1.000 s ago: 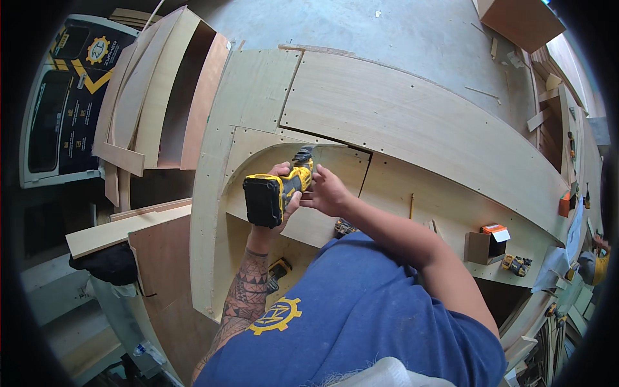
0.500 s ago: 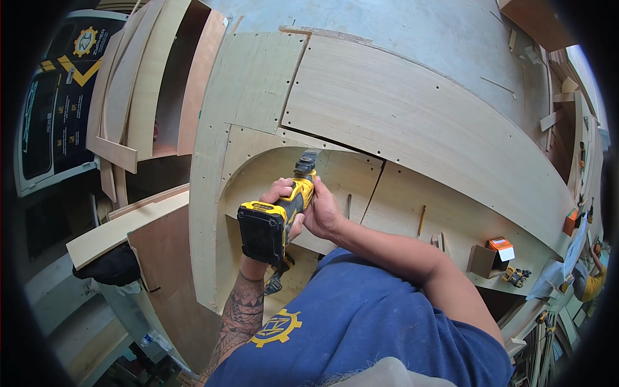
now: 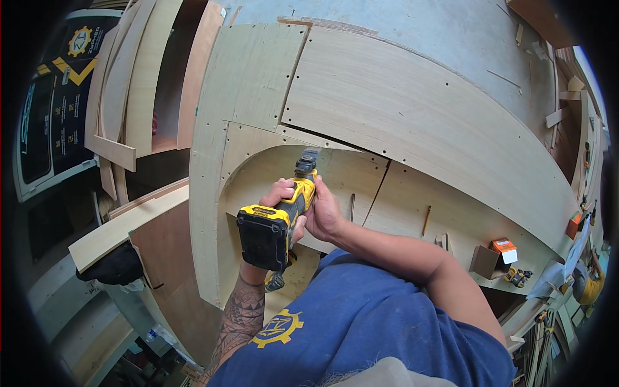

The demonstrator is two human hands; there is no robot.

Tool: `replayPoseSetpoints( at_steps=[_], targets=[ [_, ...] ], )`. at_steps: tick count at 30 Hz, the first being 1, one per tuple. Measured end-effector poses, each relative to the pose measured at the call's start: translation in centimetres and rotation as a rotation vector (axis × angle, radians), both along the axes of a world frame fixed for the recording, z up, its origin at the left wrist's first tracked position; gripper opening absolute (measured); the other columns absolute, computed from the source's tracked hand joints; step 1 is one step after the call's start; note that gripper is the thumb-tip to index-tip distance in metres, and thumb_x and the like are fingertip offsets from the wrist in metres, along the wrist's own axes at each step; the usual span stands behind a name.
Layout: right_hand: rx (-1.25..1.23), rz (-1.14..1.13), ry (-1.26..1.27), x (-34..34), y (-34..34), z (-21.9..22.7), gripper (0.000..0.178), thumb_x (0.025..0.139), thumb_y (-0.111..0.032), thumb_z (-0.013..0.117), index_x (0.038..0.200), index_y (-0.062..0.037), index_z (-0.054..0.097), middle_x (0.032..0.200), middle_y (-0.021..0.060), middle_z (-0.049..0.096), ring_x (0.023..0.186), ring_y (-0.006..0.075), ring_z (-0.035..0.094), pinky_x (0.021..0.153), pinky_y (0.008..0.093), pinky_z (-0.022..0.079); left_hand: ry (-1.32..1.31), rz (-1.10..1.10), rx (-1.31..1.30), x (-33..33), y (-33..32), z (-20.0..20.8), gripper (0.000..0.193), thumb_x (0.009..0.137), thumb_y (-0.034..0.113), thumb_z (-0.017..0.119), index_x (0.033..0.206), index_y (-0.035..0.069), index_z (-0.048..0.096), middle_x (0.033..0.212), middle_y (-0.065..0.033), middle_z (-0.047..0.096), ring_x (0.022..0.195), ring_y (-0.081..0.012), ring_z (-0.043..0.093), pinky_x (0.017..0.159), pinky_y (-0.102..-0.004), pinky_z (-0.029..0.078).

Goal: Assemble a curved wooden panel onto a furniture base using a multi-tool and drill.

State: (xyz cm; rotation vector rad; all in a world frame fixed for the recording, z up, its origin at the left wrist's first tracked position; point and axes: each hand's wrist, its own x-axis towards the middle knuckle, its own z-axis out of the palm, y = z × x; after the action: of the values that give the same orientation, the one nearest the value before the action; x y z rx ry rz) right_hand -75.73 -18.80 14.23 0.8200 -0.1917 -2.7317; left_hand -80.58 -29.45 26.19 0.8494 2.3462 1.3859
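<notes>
A yellow and black cordless oscillating multi-tool is held in both my hands, its black battery facing me. My left hand wraps round its body, fingers over the top and thumb on the near side. Against its right flank, my right hand is closed near the tool's head. The blade reaches the curved upper edge of the cutout in a plywood panel; whether it bites into the wood I cannot tell. Below my hands, a second yellow and black power tool is partly hidden.
Right of my hands lie a slim metal tool, a pencil and an open small box beside an orange box. A large plywood panel spans the far side. Boards lean at the left, by a dark van.
The view has shifted slightly. The tool and both hands keep nearly the same place, with the blade still at the cutout's edge.
</notes>
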Motion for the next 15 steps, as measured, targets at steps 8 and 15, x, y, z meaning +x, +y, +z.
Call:
replayPoseSetpoints(
  at_steps=[8, 15],
  targets=[
    [0.055, -0.029, 0.0, 0.4, 0.2, -0.3, 0.059, 0.116, -0.046, 0.019, 0.139, -0.0012, 0.048, 0.136, 0.018, 0.061, 0.127, 0.029, 0.061, 0.114, 0.0461, 0.047, -0.037, 0.012, 0.024, 0.4, -0.1, -0.9, 0.061, 0.085, 0.001, 0.076, 0.14, 0.006, 0.049, 0.141, -0.0177, 0.056, 0.138, -0.0304, 0.053, 0.119, -0.0445, 0.04],
    [0.164, -0.044, -0.028, 0.5, 0.3, -1.1, 0.057, 0.116, -0.047, 0.02, 0.137, -0.0028, 0.05, 0.131, 0.0163, 0.062, 0.122, 0.0276, 0.064, 0.111, 0.0454, 0.049, -0.073, 0.078, 0.059, 1.2, -0.6, -2.4, 0.064, 0.08, -0.005, 0.078, 0.136, 0.009, 0.049, 0.139, -0.0162, 0.059, 0.142, -0.0329, 0.052, 0.122, -0.0464, 0.04]
  ],
)
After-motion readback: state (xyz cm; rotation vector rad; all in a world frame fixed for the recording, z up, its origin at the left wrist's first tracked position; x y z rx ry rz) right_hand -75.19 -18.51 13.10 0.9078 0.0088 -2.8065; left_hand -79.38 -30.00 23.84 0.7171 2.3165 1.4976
